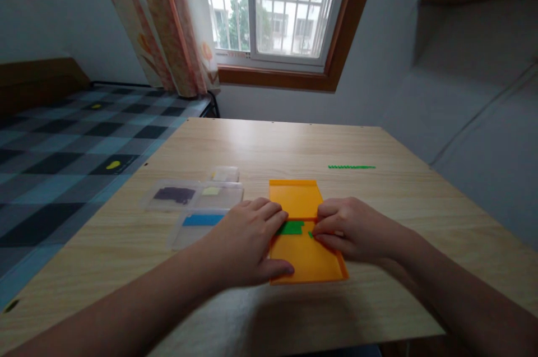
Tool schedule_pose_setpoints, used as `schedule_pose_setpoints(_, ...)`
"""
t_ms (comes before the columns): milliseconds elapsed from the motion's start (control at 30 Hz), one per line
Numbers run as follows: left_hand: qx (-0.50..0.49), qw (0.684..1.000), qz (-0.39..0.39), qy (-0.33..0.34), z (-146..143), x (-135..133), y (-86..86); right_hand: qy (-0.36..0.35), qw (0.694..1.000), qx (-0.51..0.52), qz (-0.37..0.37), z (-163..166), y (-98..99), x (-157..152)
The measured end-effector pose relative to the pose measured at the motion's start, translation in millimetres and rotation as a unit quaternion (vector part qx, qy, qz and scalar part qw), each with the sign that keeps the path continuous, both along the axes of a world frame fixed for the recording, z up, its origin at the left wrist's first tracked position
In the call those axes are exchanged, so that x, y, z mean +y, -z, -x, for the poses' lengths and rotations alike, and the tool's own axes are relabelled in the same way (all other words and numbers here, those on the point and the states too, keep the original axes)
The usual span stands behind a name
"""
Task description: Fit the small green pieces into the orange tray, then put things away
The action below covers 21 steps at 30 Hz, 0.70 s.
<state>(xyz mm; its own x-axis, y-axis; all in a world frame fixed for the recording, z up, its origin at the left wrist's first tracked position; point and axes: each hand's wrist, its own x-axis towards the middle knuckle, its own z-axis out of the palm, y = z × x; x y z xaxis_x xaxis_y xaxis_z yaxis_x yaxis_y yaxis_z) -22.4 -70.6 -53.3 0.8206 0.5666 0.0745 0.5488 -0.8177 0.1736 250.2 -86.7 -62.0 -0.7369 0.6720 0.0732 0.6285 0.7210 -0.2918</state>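
An orange plastic tray (311, 262) with raised rims and a crosswise ridge lies before me on the wooden table. My left hand (250, 242) rests over its left edge, the thumb spread away from the fingers and lying on the lower section. Beside those fingertips sits a flat patch of green pieces (293, 227), just below the ridge. At the tray's right edge, my right hand (342, 228) is closed, pinching a small green piece (310, 234) between thumb and finger. The fingers partly hide that piece.
Clear plastic boxes (229, 198) stand to the left, holding dark purple pieces (174, 195), a blue piece (202, 220) and pale yellow ones (210, 191). A green toothed strip (351, 167) lies at the far right of the table (273, 144). A checked bed (84, 138) adjoins the left side.
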Motion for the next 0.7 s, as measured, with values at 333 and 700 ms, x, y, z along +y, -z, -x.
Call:
schedule_pose_setpoints(333, -0.006, 1.000, 0.007, 0.000, 1.8, 0.3, 0.1, -0.024, 0.999, 0.023, 0.001, -3.0, -0.6, 1.8)
schedule_pose_setpoints(700, 0.009, 1.000, 0.009, -0.013, 1.1, 0.1, -0.6, -0.014, 1.000, -0.007, -0.020, 0.9, -0.2, -0.6)
